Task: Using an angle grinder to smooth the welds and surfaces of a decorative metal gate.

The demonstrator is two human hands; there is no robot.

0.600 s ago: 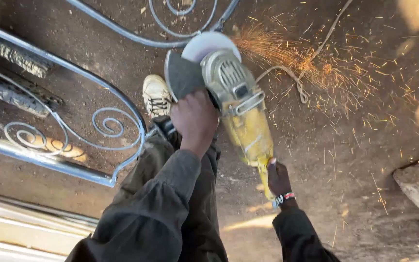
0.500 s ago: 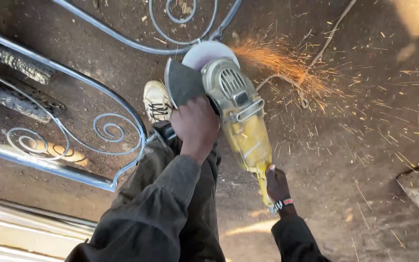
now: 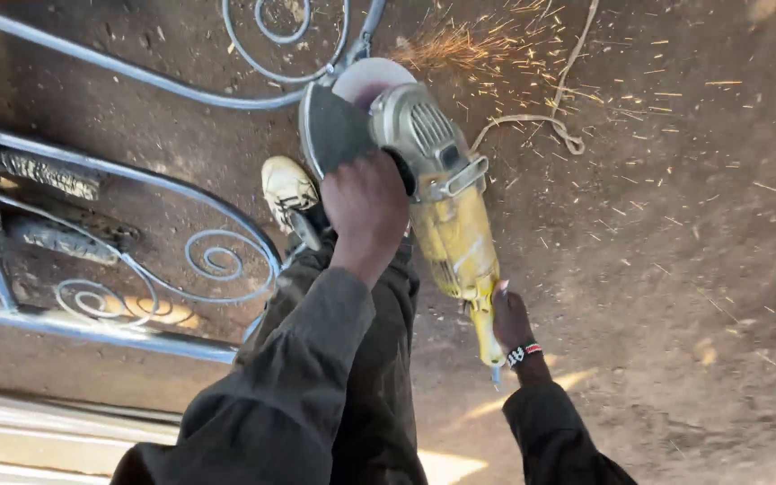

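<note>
I hold a large yellow angle grinder (image 3: 446, 216) over a curved steel bar of a grey metal gate frame (image 3: 163, 85) lying on the dirt. My left hand (image 3: 365, 211) is closed around the grinder's side handle near its head. My right hand (image 3: 512, 319), with a beaded wristband, grips the rear handle. The disc and its dark guard (image 3: 339, 126) meet the bar near the top, and orange sparks (image 3: 460, 45) fly off to the right.
My light-coloured shoe (image 3: 287, 187) stands beside the frame's scrollwork (image 3: 213, 260). A cord or rope (image 3: 550, 126) loops over the dirt at upper right. A pale concrete edge (image 3: 47, 440) runs along the lower left.
The view has shifted, so the grinder and frame sit slightly lower and rightward. The sparks still spray to the right of the disc. Both hands keep their grip.
</note>
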